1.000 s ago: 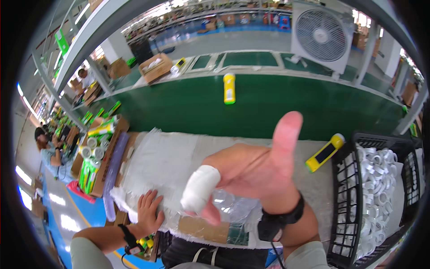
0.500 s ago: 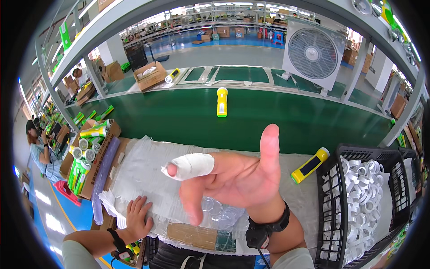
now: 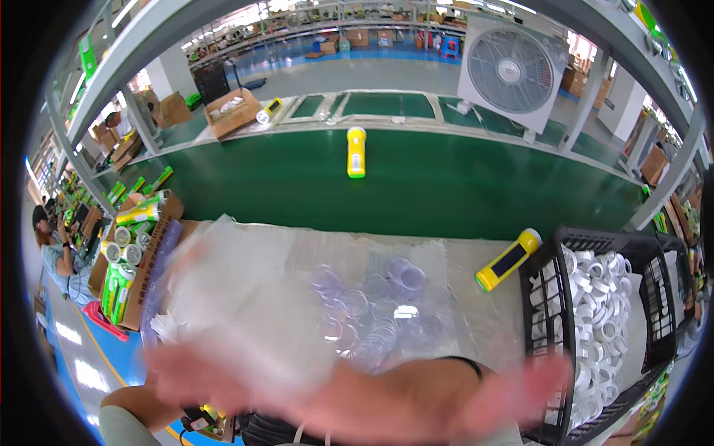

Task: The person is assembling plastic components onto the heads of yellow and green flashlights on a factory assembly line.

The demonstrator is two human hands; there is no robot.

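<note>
My right hand (image 3: 349, 401) sweeps low and close across the view, badly blurred. Its thumb stretches to the right, well apart from the fingers on the left, and I make out nothing held. A white wrapping on one finger (image 3: 260, 312) smears over the pale sheeting on the bench. Behind it my left hand is hidden; only the left forearm (image 3: 137, 407) shows at the lower left. Several clear plastic rings (image 3: 383, 327) lie scattered on the bench beyond the right hand. A yellow flashlight (image 3: 509, 260) with a dark panel lies to their right.
A black crate (image 3: 563, 320) full of white rings (image 3: 597, 327) stands at right. At left, a cardboard box (image 3: 165, 215) holds green and yellow flashlights. Another yellow flashlight (image 3: 356, 154) is on the green belt (image 3: 282, 175). A fan (image 3: 511, 72) stands beyond.
My right hand has dropped lower and nearer, uncovering the clear rings. My left hand, flat on the bench before, is now hidden. The whole view has shifted slightly.
</note>
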